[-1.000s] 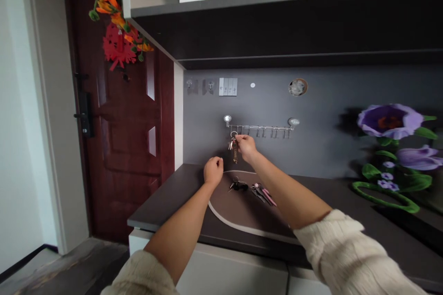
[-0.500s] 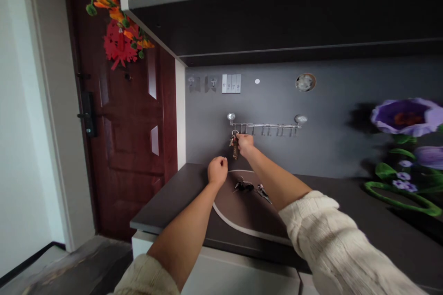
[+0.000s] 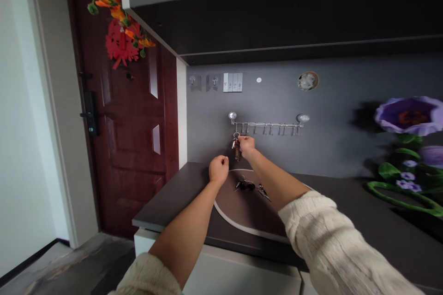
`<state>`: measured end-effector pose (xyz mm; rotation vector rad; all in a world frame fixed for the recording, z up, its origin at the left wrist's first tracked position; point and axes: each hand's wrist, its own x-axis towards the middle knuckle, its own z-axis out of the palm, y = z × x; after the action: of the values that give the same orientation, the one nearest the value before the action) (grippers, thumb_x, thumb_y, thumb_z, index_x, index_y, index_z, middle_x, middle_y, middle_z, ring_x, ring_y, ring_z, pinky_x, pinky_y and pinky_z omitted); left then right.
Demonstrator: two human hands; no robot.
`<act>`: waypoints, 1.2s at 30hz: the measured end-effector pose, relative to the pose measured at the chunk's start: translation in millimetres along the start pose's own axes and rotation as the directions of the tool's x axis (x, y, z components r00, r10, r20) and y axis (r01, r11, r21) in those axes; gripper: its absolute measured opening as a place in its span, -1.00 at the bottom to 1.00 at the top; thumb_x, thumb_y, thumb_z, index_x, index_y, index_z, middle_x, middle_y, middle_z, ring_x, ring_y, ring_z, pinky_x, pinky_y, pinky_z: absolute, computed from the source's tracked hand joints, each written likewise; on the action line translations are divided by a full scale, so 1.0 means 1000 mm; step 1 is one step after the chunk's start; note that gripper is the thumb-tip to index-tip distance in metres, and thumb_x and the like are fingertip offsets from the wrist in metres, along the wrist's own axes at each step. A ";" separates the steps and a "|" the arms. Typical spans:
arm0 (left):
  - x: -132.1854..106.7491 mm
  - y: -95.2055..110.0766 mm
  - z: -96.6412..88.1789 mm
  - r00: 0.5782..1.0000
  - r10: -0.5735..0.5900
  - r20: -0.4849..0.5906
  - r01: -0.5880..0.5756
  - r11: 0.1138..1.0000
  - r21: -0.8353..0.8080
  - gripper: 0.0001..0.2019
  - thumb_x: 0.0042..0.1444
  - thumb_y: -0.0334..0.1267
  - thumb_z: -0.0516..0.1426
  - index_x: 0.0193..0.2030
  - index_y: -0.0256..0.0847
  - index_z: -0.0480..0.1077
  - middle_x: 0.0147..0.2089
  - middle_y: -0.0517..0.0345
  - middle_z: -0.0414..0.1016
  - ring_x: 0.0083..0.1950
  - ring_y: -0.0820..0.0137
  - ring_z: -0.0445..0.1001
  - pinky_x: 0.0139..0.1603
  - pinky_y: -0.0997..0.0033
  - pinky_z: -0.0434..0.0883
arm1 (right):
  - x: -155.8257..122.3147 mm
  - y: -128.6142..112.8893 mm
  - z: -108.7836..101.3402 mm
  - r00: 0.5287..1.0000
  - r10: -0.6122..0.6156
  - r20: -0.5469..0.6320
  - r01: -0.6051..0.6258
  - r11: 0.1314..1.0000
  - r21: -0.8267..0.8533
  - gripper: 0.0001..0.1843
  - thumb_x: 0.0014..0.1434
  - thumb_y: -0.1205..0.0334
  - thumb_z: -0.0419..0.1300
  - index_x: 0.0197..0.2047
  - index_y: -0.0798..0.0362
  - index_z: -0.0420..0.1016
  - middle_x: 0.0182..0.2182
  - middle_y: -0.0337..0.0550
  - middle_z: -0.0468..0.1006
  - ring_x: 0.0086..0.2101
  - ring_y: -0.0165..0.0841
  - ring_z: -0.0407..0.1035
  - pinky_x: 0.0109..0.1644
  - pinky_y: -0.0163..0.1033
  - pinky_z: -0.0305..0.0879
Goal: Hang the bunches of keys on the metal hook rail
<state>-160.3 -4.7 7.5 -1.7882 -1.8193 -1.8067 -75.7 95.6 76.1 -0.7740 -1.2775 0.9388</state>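
Under hook rail (image 3: 266, 125) | right hand (image 3: 246, 146) pinches key bunch (image 3: 236, 146), hanging vertical | left hand (image 3: 218, 168) fisted

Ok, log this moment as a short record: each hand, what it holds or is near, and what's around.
right hand: raised to the left end of the hook rail, pinching a key bunch at its ring
left hand: closed in a loose fist above the counter, nothing visible in it
on the mat: two more key bunches
wall: switch panel above the rail
left side: red door
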 end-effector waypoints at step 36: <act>-0.025 0.009 -0.002 0.761 0.118 0.637 -0.091 0.993 -0.076 -0.81 -0.19 -0.20 0.12 -0.50 -0.27 0.47 -0.54 0.17 0.42 -0.50 0.48 0.29 -0.46 0.49 0.17 | -0.118 0.019 -0.087 0.974 0.058 0.219 0.067 0.849 -0.524 -0.93 -0.16 0.42 0.18 -0.52 0.08 0.41 -0.60 -0.25 0.43 -0.54 -0.47 0.26 -0.35 -0.33 0.15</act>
<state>-147.3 -24.9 -2.7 -2.7096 -1.7860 -1.2683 3.3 0.2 -4.2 -1.1112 -1.7795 0.6819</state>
